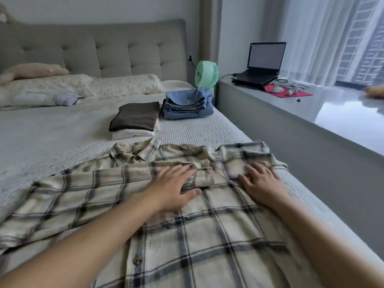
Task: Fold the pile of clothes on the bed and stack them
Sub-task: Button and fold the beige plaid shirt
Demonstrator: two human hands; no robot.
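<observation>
Toward twelve o'clock on the bed point(62, 129) sit two finished stacks, jeans point(187, 104) and tops point(135, 119), while at six o'clock the plaid shirt point(187, 235) lies unfolded, left hand point(174, 188) and right hand point(261, 181) pressing it flat, fingers spread.

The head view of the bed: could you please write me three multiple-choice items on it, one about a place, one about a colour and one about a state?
1. Where does the folded dark brown garment lie?
A. on folded white clothes
B. on the laptop
C. on a pillow

2. What colour is the small fan?
A. red
B. black
C. green

3. How do the hands meet the plaid shirt?
A. both flat on it
B. both lifting it
C. neither touches it

Answers: 1 A, the brown piece tops the white stack. 2 C, its housing is mint green. 3 A, the left hand and right hand lie open on the spread shirt.
</observation>
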